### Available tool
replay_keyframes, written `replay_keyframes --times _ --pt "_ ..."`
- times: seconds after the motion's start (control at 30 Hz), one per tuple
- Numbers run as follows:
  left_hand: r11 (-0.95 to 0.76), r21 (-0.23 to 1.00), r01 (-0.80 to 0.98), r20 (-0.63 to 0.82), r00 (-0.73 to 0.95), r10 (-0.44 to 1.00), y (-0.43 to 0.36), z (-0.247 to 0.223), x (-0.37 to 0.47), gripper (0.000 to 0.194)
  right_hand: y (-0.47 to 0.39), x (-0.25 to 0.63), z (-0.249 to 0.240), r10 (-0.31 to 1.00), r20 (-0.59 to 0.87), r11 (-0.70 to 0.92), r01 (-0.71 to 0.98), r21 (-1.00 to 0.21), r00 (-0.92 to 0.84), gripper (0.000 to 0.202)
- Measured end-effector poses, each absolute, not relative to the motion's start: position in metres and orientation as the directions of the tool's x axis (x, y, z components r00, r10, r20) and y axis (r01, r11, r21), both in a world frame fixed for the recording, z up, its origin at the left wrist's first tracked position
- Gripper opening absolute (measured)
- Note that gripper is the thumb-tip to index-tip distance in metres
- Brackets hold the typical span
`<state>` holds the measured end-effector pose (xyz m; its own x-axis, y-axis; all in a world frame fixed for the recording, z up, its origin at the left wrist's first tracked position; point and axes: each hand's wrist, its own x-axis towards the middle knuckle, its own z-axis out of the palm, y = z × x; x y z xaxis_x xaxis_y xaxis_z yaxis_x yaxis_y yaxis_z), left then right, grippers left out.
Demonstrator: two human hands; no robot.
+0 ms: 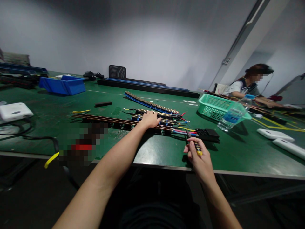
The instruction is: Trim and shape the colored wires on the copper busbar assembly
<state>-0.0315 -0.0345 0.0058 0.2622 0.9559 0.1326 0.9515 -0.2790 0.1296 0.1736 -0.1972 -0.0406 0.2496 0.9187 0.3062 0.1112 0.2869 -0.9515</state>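
Observation:
My left hand [150,119] lies over several long black-and-blue strips with copper-coloured rods, its thumb apart from the fingers. The nearest strip [114,121] runs left to right under my wrist. My right hand [199,157] is closed round a hand tool with a yellow-and-black handle [197,148]; its exact kind is unclear. The tool's dark tip is close to coloured wires [182,131] at the strip's right end. Those wires lead to a black block [207,135]. Behind my left hand, another strip [150,103] with a blue edge lies at a slant.
A blue bin [65,85] stands at the back left. On the right are a green basket [214,106], a water bottle [232,116] and white devices [275,135]. Black cables [47,138] trail at the left. A co-worker [250,81] sits at the far right.

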Motion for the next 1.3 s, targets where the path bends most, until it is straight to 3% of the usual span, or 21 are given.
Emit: replay_keyframes --times 0.67,0.77,0.9,1.03,1.3 --pt "-0.274 0.118 0.954 0.112 0.261 0.959 -0.032 0.006 -0.032 0.061 -0.2 0.174 -0.046 0.906 0.353 0.334 0.115 -0.935 0.234 0.039" --pt "-0.267 0.12 0.956 0.1 0.256 0.962 -0.033 0.007 -0.032 0.06 -0.196 0.177 -0.045 0.924 0.298 0.304 0.012 -0.953 0.24 0.042" --pt "-0.259 0.105 0.96 0.097 0.249 0.964 -0.035 0.009 -0.03 0.059 -0.19 0.185 -0.037 0.948 0.165 0.237 -0.256 -0.937 0.273 0.048" --pt "-0.26 0.093 0.961 0.103 0.25 0.963 -0.034 0.008 -0.03 0.059 -0.189 0.186 -0.033 0.959 0.115 0.207 -0.363 -0.909 0.26 0.054" --pt "-0.263 0.094 0.96 0.121 0.251 0.96 -0.033 0.006 -0.031 0.058 -0.194 0.177 -0.037 0.933 0.176 0.258 -0.241 -0.936 0.313 0.05"
